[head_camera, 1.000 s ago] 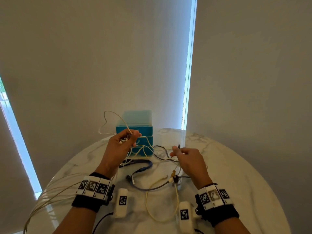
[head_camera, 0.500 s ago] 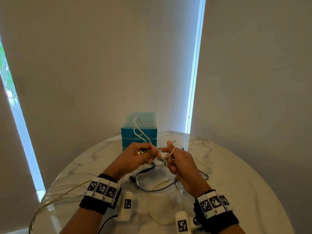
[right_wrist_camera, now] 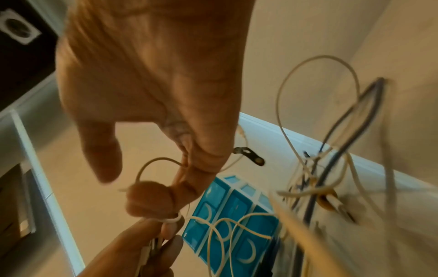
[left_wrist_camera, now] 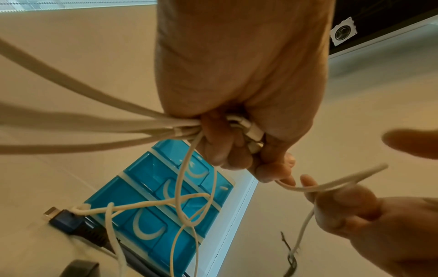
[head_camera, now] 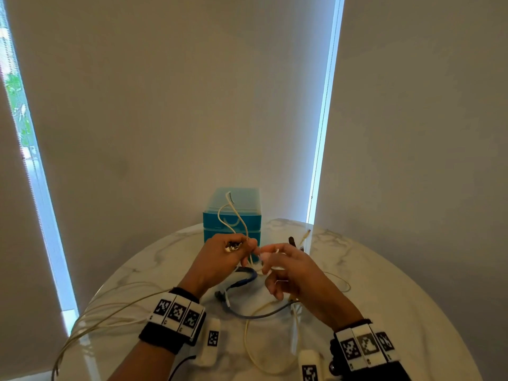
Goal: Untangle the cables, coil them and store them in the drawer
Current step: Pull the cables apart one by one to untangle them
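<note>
My left hand (head_camera: 233,253) grips a bundle of white cable (left_wrist_camera: 166,123) in its fist. Several strands trail back past the wrist and over the table's left edge (head_camera: 110,306). A free loop of the white cable (head_camera: 236,213) stands up above the fist. My right hand (head_camera: 277,268) meets the left one and pinches a thin strand of the same cable (right_wrist_camera: 154,161) between curled fingers. Behind both hands stands the blue drawer unit (head_camera: 211,229), its drawers closed. Under the hands, a blue cable (head_camera: 247,279) and a cream cable (head_camera: 247,345) lie tangled on the table.
The round marble table (head_camera: 384,298) stands against grey blinds. A dark plug (head_camera: 291,240) and loose cable ends lie right of the drawer unit. Two white marker blocks (head_camera: 211,339) (head_camera: 310,367) hang by my wrists.
My right hand rose from the table and moved left to meet the left hand. The white loop above the left fist has shrunk and shifted right, in front of the drawer unit.
</note>
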